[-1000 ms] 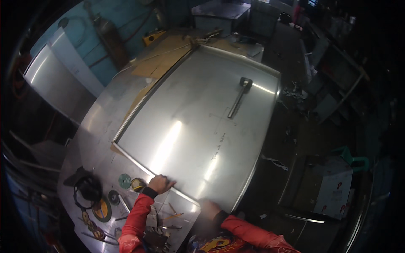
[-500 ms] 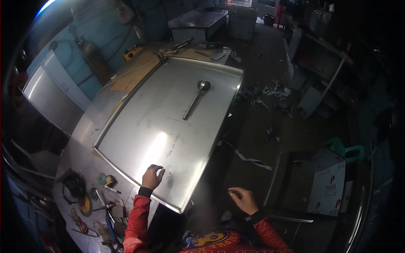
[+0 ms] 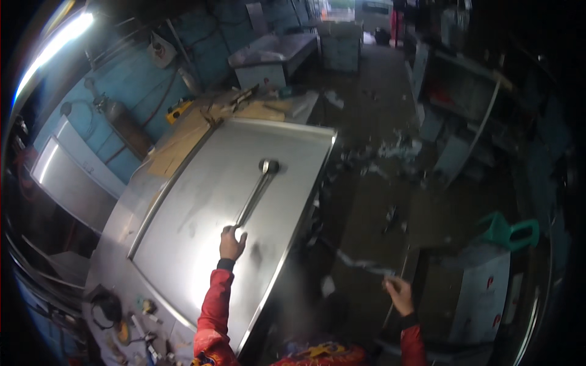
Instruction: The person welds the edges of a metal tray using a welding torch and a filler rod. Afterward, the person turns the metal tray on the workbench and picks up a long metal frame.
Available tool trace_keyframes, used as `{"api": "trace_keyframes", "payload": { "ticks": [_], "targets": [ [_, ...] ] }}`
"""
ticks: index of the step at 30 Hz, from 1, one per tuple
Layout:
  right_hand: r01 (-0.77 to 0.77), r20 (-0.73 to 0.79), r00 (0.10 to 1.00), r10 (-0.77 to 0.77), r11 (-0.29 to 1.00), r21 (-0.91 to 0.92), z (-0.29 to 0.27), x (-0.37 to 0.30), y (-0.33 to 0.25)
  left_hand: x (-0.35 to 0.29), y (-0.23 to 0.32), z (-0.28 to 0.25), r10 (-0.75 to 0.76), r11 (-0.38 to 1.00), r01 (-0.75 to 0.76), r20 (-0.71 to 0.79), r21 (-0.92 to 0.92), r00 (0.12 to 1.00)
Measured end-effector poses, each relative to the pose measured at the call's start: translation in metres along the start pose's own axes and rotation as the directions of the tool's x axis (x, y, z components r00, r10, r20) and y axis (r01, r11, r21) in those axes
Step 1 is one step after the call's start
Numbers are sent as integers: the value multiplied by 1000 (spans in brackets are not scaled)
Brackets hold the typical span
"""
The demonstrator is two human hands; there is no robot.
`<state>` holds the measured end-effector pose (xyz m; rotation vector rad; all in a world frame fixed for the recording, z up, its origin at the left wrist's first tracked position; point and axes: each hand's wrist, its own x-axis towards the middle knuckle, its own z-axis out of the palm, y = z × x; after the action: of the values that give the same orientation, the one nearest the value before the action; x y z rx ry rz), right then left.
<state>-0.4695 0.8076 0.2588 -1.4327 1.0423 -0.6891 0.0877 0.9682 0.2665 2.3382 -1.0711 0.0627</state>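
A hammer (image 3: 251, 194) with a long steel handle and a short, round, dark head lies on a wide sheet-metal tray (image 3: 201, 177) with raised edges. My left hand (image 3: 232, 245) is over the tray at the near end of the handle. Its fingertips meet the handle's end and the thumb stands apart, so the hand is not wrapped round it. Away from the tray on the right, my right hand (image 3: 400, 296) hangs in the air over the floor. Its fingers are loosely bent and apart, with nothing seen in them.
The tray rests on a metal-topped workbench (image 3: 119, 244) with tools at its near left. Brown cardboard (image 3: 183, 143) lies beyond the tray's left edge. Scraps of film (image 3: 400, 146) litter the floor at right, near a green plastic stool (image 3: 510, 230). A gas cylinder (image 3: 125, 125) stands by the wall.
My left hand has moved forward from the tray's near edge to the hammer's handle. My right hand has shifted right. The view has tilted up, so the tray appears lower.
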Motion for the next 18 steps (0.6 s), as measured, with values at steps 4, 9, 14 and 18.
{"api": "trace_keyframes", "payload": {
  "ticks": [4, 9, 14, 18],
  "targets": [
    [-383, 61, 914, 401, 806, 452, -16, 65, 4, 71, 2, 69, -177, 984, 177, -94, -1, 980],
    [-488, 142, 870, 472, 782, 389, 3, 151, 11, 134, -8, 107, -245, 964, 245, -15, 101, 970],
    [-591, 333, 801, 497, 746, 308, 81, 271, -3, 166, -6, 123, -366, 929, 354, 138, 105, 920],
    [-644, 412, 738, 535, 739, 195, 155, 370, -13, 167, 12, 135, -378, 889, 351, 38, 293, 925]
  ]
}}
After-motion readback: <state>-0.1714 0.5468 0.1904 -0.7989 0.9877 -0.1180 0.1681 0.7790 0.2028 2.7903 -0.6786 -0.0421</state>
